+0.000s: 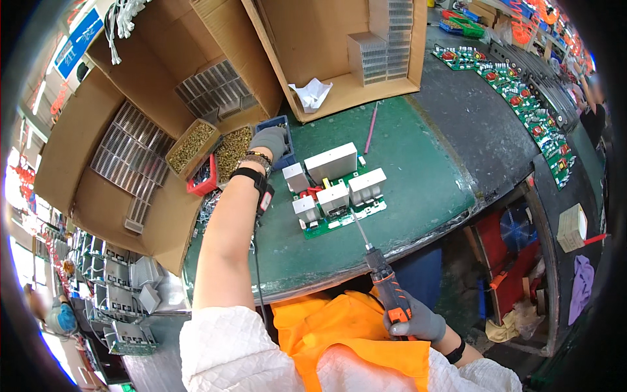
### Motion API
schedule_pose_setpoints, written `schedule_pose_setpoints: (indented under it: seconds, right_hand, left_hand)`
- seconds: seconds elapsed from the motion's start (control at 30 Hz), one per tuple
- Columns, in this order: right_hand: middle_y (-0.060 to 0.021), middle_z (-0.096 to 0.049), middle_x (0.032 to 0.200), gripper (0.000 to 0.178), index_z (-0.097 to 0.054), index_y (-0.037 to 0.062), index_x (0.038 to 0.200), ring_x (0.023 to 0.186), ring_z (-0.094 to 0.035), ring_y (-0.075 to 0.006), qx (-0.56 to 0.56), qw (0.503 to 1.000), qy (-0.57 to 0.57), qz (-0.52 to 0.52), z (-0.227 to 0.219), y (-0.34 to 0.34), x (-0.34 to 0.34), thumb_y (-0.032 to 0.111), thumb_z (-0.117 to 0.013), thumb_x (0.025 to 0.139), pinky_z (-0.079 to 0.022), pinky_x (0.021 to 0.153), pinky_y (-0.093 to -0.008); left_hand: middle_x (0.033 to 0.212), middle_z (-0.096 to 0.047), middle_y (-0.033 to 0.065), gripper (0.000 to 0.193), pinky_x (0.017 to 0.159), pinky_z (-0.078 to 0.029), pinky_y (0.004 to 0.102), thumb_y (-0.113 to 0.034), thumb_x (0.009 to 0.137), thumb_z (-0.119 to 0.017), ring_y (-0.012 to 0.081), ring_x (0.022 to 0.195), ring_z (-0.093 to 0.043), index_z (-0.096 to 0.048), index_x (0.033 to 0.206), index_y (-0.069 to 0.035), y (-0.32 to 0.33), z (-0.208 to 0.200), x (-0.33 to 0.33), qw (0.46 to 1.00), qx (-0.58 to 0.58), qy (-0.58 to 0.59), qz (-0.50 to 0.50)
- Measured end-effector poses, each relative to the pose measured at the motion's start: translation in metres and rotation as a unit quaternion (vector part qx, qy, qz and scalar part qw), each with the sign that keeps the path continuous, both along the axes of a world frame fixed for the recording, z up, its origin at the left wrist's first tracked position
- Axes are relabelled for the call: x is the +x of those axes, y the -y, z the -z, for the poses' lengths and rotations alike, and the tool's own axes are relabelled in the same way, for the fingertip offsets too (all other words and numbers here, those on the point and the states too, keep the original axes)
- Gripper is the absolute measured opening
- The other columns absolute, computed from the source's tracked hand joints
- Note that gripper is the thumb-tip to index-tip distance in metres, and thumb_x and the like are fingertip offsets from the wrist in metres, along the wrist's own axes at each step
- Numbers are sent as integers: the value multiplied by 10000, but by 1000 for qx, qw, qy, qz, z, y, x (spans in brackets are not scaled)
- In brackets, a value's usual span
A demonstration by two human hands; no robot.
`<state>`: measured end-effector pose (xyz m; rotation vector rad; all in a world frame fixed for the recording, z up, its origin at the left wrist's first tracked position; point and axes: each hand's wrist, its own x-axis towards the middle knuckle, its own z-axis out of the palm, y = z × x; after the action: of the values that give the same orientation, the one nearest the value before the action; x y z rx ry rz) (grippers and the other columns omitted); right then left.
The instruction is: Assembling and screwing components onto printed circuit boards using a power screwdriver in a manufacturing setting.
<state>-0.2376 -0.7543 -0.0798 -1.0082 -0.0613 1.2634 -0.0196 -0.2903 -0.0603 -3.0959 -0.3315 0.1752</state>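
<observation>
A: Quick, what's on the table (418, 170)?
B: Green top, dk grey stretch on R. One circuit board (326, 227) w/ heatsinks, lying flat approx. mid.
A: Behind it?
B: Thin purple stick (371, 127), bit to the R. Open cardboard box (372, 99) at the back, mouth facing front.
A: L side?
B: Blue bin (291, 147), red bin (202, 187), plus loose metal bits (205, 212) nr the bins.
A: Far R?
B: Row of populated PCBs (519, 101) on the dk part.

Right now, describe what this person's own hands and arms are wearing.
The left hand wears a grey glove, beaded bracelets and a black wrist strap. The right hand has a grey glove too, and a black band. White sleeves stop short of both wrists.
</observation>
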Motion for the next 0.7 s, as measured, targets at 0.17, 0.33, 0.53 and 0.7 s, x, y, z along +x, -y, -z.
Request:
schedule_pose_setpoints:
  seconds: [0.17,0.33,0.53,0.7]
  right_hand:
    - [-34,-587,877,674,-379,68,1269,721,-573,-106,16,1000,-3,1,1,0,4,78,-765,716,-494,645,-256]
    - [-36,-587,904,748,-362,56,1325,737,-578,-105,-1,999,31,-20,-5,2,8,80,-781,706,-513,662,-255]
    - [-65,-567,1049,916,-327,36,1412,929,-566,-138,-30,981,173,-86,-14,-9,11,191,-852,677,-485,835,-284]
    - [-92,-567,1107,908,-360,27,1393,1016,-555,-168,-85,949,249,-176,-20,-23,9,291,-853,678,-454,904,-305]
  left_hand:
    - [1033,-691,153,217,851,-521,413,-203,811,-664,321,990,-657,-707,1003,-112,2,-7,-10,1000,15,22,-10]
    - [898,-690,143,131,715,-511,367,-187,834,-678,283,826,-659,-696,948,-125,18,-38,-47,958,-168,225,-53]
    - [828,-637,33,172,660,-490,230,-66,899,-613,101,710,-589,-619,1060,-6,102,-53,-162,761,-599,249,20]
    - [836,-641,66,215,630,-488,251,-143,961,-574,136,699,-588,-602,1097,21,140,-22,-244,492,-846,140,-150]
